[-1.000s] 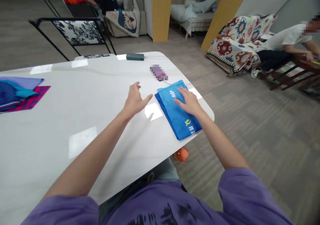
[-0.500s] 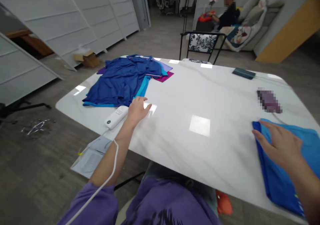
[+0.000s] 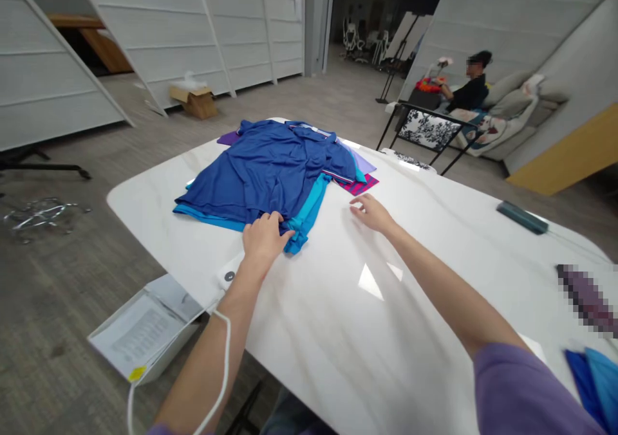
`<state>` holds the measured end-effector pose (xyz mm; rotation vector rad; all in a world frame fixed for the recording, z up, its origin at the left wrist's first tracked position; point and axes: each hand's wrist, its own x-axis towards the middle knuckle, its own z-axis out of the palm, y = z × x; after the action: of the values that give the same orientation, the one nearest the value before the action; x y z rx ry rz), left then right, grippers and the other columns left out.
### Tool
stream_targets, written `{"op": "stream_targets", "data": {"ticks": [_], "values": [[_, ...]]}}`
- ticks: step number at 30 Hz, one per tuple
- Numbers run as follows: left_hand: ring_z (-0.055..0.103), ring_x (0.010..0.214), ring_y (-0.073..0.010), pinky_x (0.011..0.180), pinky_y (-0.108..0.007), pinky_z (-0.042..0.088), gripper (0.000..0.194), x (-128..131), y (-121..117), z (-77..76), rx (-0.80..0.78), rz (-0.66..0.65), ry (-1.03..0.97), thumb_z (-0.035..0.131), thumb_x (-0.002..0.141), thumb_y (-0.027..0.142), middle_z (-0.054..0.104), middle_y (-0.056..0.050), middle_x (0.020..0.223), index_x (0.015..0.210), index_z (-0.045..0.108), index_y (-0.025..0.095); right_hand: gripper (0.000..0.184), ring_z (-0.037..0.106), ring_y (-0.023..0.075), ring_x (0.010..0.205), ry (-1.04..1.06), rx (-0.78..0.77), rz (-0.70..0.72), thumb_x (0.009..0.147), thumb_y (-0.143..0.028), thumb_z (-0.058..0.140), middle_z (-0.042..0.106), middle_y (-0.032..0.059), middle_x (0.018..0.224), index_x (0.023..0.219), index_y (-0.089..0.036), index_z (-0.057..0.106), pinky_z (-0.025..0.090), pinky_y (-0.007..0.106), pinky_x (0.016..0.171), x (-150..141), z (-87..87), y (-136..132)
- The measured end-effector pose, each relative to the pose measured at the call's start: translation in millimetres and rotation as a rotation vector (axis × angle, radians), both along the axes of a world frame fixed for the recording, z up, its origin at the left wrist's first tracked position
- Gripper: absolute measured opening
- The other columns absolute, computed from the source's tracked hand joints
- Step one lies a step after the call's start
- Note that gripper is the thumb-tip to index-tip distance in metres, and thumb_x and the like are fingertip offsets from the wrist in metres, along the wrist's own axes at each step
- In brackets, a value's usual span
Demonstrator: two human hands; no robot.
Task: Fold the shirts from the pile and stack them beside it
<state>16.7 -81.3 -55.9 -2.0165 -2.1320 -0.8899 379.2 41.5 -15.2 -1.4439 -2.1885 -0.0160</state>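
Note:
A dark blue shirt [image 3: 270, 171] lies spread on top of a pile of garments at the far left of the white table [image 3: 338, 332]. Under it show a turquoise garment [image 3: 309, 213], a pink checked one [image 3: 360, 184] and a lilac one [image 3: 362, 161]. My left hand [image 3: 263, 239] rests on the pile's near edge, fingers curled on the blue fabric. My right hand [image 3: 371, 213] hovers open above the table, just right of the pile. A folded bright blue garment [image 3: 591, 370] lies at the table's right edge, partly hidden by my purple sleeve.
A white device [image 3: 229, 274] with a cord sits under my left wrist. A dark flat case [image 3: 521, 217] and a blurred purple object [image 3: 586, 296] lie at the right. A black chair [image 3: 425, 129] stands behind the table, a seated person [image 3: 466, 91] beyond. A white box [image 3: 140, 332] sits on the floor.
My view swung left from the folded blue garment to the pile. My left hand moved onto the pile's edge. My right hand left the folded garment and came across beside the pile.

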Motion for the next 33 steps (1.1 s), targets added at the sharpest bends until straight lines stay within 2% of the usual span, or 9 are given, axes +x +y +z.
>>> {"op": "stream_targets", "data": {"ticks": [4,8,10,14,18,21,24,28,33], "values": [[0.077,0.105,-0.0283,0.084,-0.037,0.050,0.022,-23,1,6.0,-0.035,-0.031,-0.148,0.069,0.107,0.048,0.084,-0.006,0.116,0.115,0.074,0.029,0.037,0.067,0.0320,0.144,-0.007,0.079,-0.082,0.107,-0.026,0.066,0.051,0.0156,0.172,0.142,-0.023,0.079,0.054,0.048,0.128,-38,27.5,86],[0.077,0.105,-0.0258,0.081,-0.035,0.048,0.013,-36,-7,14.1,0.118,-0.040,-0.289,0.064,0.108,0.040,0.083,-0.003,0.115,0.109,0.070,0.029,0.039,0.066,0.0332,0.142,-0.012,0.094,-0.145,0.104,-0.019,0.064,0.070,0.0181,0.150,0.141,-0.015,0.077,0.050,0.049,0.131,-37,40.0,123],[0.077,0.105,-0.0255,0.083,-0.035,0.048,0.012,-37,-11,20.3,0.211,-0.060,-0.334,0.063,0.108,0.038,0.082,-0.003,0.113,0.110,0.069,0.028,0.043,0.069,0.0337,0.137,-0.006,0.106,-0.188,0.103,-0.019,0.066,0.072,0.0184,0.143,0.145,-0.014,0.073,0.052,0.050,0.129,-31,43.6,127],[0.077,0.097,-0.0252,0.083,-0.035,0.048,0.012,-33,-21,35.4,0.321,-0.109,-0.374,0.063,0.109,0.038,0.081,-0.003,0.105,0.113,0.067,0.027,0.059,0.068,0.0375,0.137,-0.071,0.073,-0.259,0.098,-0.026,0.080,0.061,0.0215,0.156,0.155,-0.017,0.066,0.054,0.051,0.124,-26,50.5,126],[0.076,0.090,-0.0236,0.082,-0.034,0.049,0.013,-30,-37,48.3,0.356,-0.186,-0.367,0.064,0.108,0.038,0.081,-0.004,0.103,0.110,0.066,0.026,0.029,0.071,0.0366,0.128,-0.026,0.039,-0.353,0.112,-0.035,0.062,0.060,0.0186,0.153,0.137,-0.024,0.074,0.057,0.056,0.117,-27,56.9,124],[0.075,0.087,-0.0232,0.079,-0.034,0.050,0.016,-26,-52,54.6,0.366,-0.207,-0.360,0.066,0.108,0.041,0.080,-0.004,0.100,0.108,0.067,0.025,0.031,0.076,0.0301,0.115,0.179,0.085,-0.361,0.118,-0.032,0.045,0.062,0.0191,0.151,0.136,-0.023,0.068,0.061,0.048,0.109,-21,63.1,123],[0.076,0.088,-0.0230,0.077,-0.033,0.050,0.018,-18,-63,59.4,0.375,-0.232,-0.348,0.066,0.108,0.043,0.081,-0.004,0.101,0.107,0.067,0.025,0.032,0.079,0.0219,0.101,0.364,0.004,-0.321,0.120,-0.026,0.037,0.070,0.0178,0.141,0.142,-0.019,0.059,0.064,0.035,0.094,-11,70.1,118],[0.076,0.089,-0.0231,0.078,-0.034,0.048,0.015,-8,-70,63.3,0.367,-0.201,-0.291,0.066,0.108,0.041,0.081,-0.003,0.102,0.106,0.068,0.026,0.027,0.079,0.0247,0.105,0.382,-0.102,-0.355,0.116,-0.034,0.057,0.081,0.0122,0.118,0.137,-0.018,0.062,0.064,0.034,0.095,-9,75.1,111],[0.076,0.090,-0.0232,0.077,-0.033,0.047,0.014,-8,-71,56.3,0.285,-0.182,-0.257,0.063,0.108,0.040,0.083,-0.004,0.106,0.105,0.067,0.027,0.021,0.078,0.0335,0.121,0.371,-0.124,-0.406,0.102,-0.039,0.076,0.083,0.0156,0.108,0.106,-0.019,0.074,0.058,0.037,0.108,-22,70.9,108]]}}
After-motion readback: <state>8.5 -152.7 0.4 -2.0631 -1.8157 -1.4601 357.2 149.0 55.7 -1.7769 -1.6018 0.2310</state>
